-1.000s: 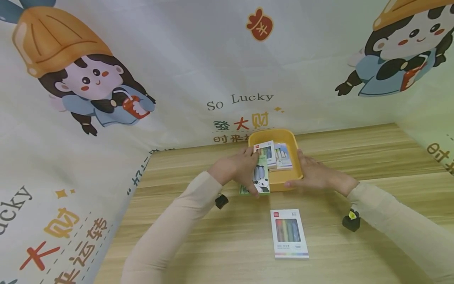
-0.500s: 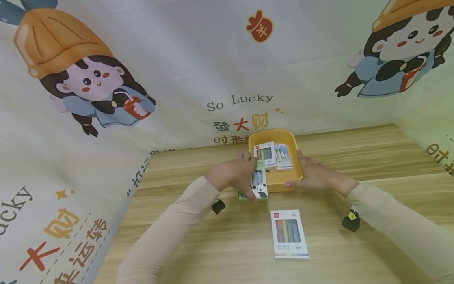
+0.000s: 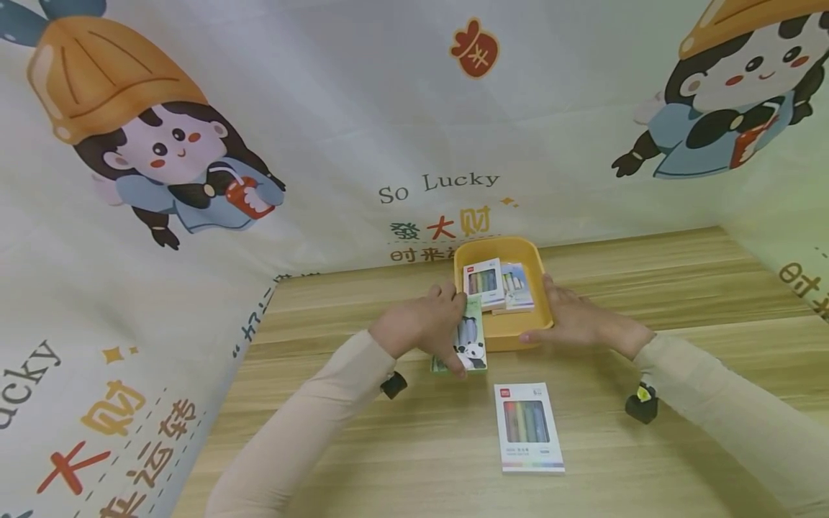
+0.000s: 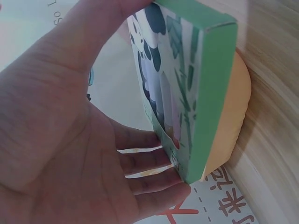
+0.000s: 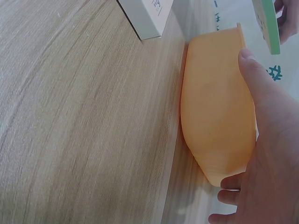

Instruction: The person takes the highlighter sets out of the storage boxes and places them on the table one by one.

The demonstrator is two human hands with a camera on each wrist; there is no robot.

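Note:
My left hand (image 3: 424,324) holds a flat green box with a panda picture (image 3: 470,334) between thumb and fingers, over the near left rim of a yellow plastic bin (image 3: 508,342). In the left wrist view, colored sticks show through the window of this green box (image 4: 219,93), with fingertips at one end and the thumb at the other. My right hand (image 3: 573,316) holds the bin's near right corner, thumb along the near side and fingers round the right side. Inside the bin lie a white windowed crayon box (image 3: 483,284) and a blue-and-white box (image 3: 518,288).
Another white crayon box (image 3: 529,428) lies flat on the wooden table (image 3: 388,446), in front of the bin. Behind the bin, a white printed cloth (image 3: 337,144) rises from the table's far edge, with more of it at both sides.
My left hand has drawn the green box left and toward me, uncovering more of the bin's inside and the white box there. The right hand and the bin stay put.

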